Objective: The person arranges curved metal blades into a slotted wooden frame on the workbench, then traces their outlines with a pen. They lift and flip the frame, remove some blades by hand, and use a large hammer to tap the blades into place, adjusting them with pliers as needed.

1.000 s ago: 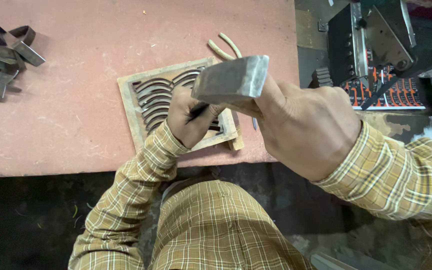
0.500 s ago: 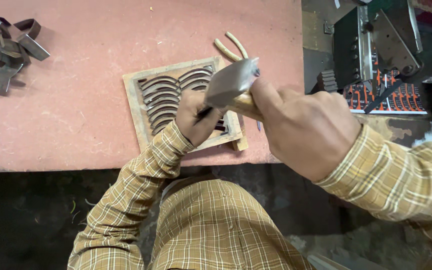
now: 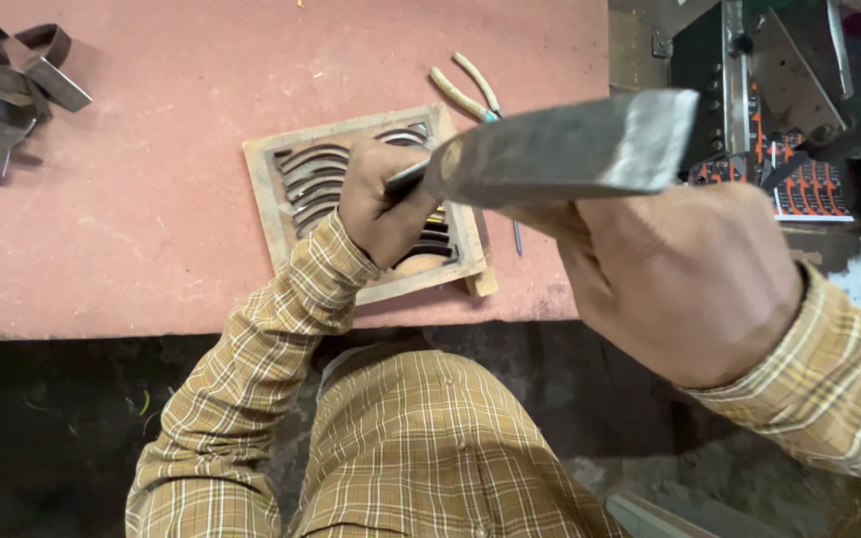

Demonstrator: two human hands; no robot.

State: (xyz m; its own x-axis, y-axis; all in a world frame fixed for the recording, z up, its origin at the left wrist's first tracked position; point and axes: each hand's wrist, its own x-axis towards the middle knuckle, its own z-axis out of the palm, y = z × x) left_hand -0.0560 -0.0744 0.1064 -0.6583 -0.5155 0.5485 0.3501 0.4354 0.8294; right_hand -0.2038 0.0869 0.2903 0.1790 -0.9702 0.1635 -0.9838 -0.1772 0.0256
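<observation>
A square wooden frame with curved dark metal slats lies near the reddish table's front edge; the left hand grips a thin dark metal rod over it; the right hand clenches a raised grey steel hammer; cream-handled pliers lie just beyond the frame.

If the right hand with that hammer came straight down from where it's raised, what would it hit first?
Most likely the top of the thin metal tool that the left hand holds upright on the wooden frame. The right hand holds the hammer head above it, though depth is hard to judge from this view.
</observation>
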